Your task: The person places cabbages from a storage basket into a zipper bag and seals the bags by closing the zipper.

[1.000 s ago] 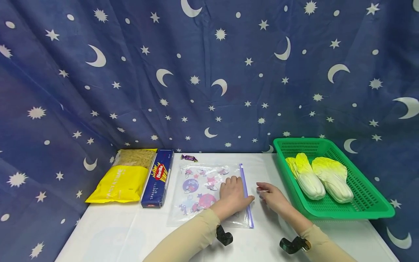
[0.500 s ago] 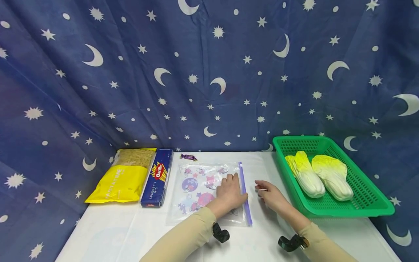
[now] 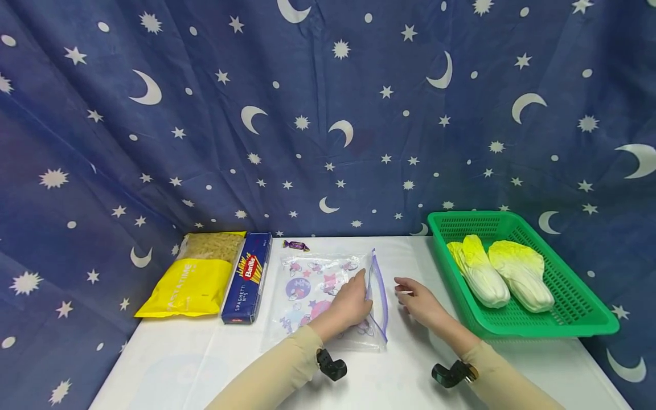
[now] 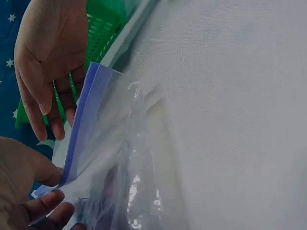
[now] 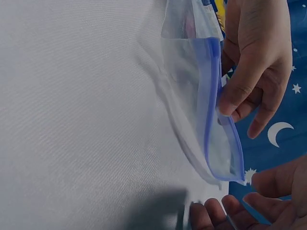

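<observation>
A clear plastic zip bag printed with pink and purple cartoon shapes (image 3: 320, 293) is lying on the middle of the white table (image 3: 205, 364), and its right edge, a purple zip strip (image 3: 380, 296), is being raised off the surface. The left hand (image 3: 348, 304) is pinching that strip between thumb and fingers, as the right wrist view is showing, and is resting on the bag's right part. The right hand (image 3: 420, 302) is hovering just to the right of the strip, its fingers relaxed and slightly bent, gripping nothing; in the left wrist view its fingertips (image 4: 45, 115) are hanging close beside the strip, and whether they are touching it I cannot tell. Just beyond the bag's far left corner a small purple wrapped candy (image 3: 296, 245) is lying. To the left of the bag a dark blue spaghetti box (image 3: 247, 278) is lying flat, touching a yellow bag of pasta (image 3: 197, 276) further left. At the right of the table a green plastic mesh basket (image 3: 564, 327) is holding two pale yellow-white cabbages (image 3: 499, 273) side by side. A dark blue cloth with white moons and stars (image 3: 307, 114) is hanging behind everything.
</observation>
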Tool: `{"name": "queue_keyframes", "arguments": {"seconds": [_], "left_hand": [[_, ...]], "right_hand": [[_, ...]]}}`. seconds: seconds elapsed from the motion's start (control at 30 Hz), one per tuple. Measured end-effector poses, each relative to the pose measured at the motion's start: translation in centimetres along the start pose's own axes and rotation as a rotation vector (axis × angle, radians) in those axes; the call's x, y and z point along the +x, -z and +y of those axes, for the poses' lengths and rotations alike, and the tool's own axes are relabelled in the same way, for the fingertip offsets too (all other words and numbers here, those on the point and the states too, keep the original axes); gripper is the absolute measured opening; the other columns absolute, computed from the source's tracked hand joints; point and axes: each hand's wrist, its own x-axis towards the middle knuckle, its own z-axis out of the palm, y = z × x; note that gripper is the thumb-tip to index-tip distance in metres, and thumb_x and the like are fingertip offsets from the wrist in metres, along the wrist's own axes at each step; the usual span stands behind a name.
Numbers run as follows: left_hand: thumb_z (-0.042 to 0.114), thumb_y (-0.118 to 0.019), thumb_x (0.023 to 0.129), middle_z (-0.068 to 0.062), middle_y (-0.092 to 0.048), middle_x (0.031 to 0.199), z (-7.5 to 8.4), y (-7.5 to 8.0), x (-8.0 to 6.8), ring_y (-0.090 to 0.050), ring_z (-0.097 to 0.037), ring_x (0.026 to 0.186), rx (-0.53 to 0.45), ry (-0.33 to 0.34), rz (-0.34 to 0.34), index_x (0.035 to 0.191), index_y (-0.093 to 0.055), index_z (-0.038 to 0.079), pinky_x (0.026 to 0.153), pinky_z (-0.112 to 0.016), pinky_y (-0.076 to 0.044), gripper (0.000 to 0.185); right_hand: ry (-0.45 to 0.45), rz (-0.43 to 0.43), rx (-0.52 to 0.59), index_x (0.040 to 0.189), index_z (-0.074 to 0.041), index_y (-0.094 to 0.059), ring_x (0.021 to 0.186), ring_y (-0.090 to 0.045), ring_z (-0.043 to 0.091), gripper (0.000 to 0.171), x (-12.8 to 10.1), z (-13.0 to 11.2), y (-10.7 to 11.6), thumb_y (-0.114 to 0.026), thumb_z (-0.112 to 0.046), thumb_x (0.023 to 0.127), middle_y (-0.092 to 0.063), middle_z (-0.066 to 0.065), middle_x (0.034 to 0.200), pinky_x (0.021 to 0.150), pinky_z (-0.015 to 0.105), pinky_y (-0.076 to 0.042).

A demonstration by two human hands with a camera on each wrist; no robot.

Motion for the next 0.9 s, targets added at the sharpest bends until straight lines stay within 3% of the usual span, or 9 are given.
{"name": "queue_keyframes", "arguments": {"seconds": [0.07, 0.17, 0.23, 0.43, 0.6, 0.73, 0.9], "left_hand": [[0.004, -0.068, 0.087, -0.012, -0.067, 0.103, -0.4, 0.1, -0.1, -0.068, -0.029, 0.092, -0.035, -0.012, 0.013, 0.149, -0.037, -0.010, 0.085, -0.039, -0.058, 0.071], [0.002, -0.068, 0.087, 0.002, -0.061, 0.087, -0.9, 0.2, -0.1, -0.058, -0.014, 0.069, -0.083, -0.015, 0.016, 0.143, -0.044, -0.004, 0.064, -0.028, -0.052, 0.062], [0.000, -0.068, 0.086, 0.004, -0.058, 0.086, -1.1, 0.4, -0.2, -0.053, -0.010, 0.065, -0.131, -0.014, 0.019, 0.136, -0.047, 0.000, 0.059, -0.025, -0.048, 0.055], [-0.002, -0.063, 0.084, -0.001, -0.060, 0.089, -1.5, 1.0, -0.5, -0.051, -0.010, 0.066, -0.253, -0.033, 0.032, 0.124, -0.049, 0.008, 0.060, -0.026, -0.046, 0.043], [0.000, -0.058, 0.085, -0.001, -0.053, 0.087, -2.1, 1.2, -0.5, -0.046, -0.010, 0.064, -0.325, -0.036, 0.027, 0.122, -0.051, 0.010, 0.055, -0.026, -0.041, 0.039], [0.006, -0.055, 0.093, -0.001, -0.049, 0.090, -2.8, 1.0, -0.4, -0.046, -0.012, 0.070, -0.350, 0.012, 0.037, 0.119, -0.059, 0.014, 0.060, -0.027, -0.042, 0.027], [0.011, -0.046, 0.100, -0.004, -0.051, 0.098, -3.6, 1.0, -0.5, -0.049, -0.018, 0.077, -0.382, 0.074, 0.053, 0.116, -0.069, 0.015, 0.070, -0.032, -0.044, 0.028]], "right_hand": [[0.012, 0.000, -0.007, 0.146, 0.006, -0.049, 0.102, -0.062, 0.029, 0.047, 0.2, -0.1, -0.2, -0.054, -0.006, 0.101, -0.059, 0.024, 0.130, 0.080, 0.041, -0.059], [0.057, 0.002, -0.002, 0.146, 0.007, -0.048, 0.104, -0.063, 0.032, 0.048, 0.5, -0.4, -0.5, -0.056, -0.004, 0.100, -0.059, 0.027, 0.130, 0.078, 0.042, -0.060], [0.089, 0.002, -0.004, 0.146, 0.006, -0.048, 0.106, -0.064, 0.035, 0.049, 0.7, -0.6, -0.8, -0.058, -0.003, 0.099, -0.058, 0.028, 0.132, 0.077, 0.041, -0.059], [0.128, 0.012, -0.031, 0.144, 0.004, -0.052, 0.111, -0.063, 0.040, 0.048, 1.3, -1.0, -1.4, -0.060, 0.001, 0.096, -0.050, 0.032, 0.139, 0.077, 0.038, -0.060], [0.122, 0.011, 0.009, 0.140, 0.005, -0.053, 0.103, -0.065, 0.036, 0.046, 1.8, -1.0, -1.8, -0.058, 0.005, 0.094, -0.047, 0.035, 0.140, 0.071, 0.035, -0.059], [0.081, 0.015, 0.016, 0.137, 0.003, -0.055, 0.090, -0.065, 0.029, 0.043, 2.1, -0.7, -2.2, -0.057, 0.004, 0.094, -0.053, 0.032, 0.137, 0.058, 0.032, -0.055], [0.030, 0.018, 0.018, 0.134, 0.002, -0.057, 0.076, -0.059, 0.022, 0.043, 2.4, -0.4, -2.8, -0.060, 0.003, 0.091, -0.061, 0.024, 0.122, 0.055, 0.030, -0.051]]}}
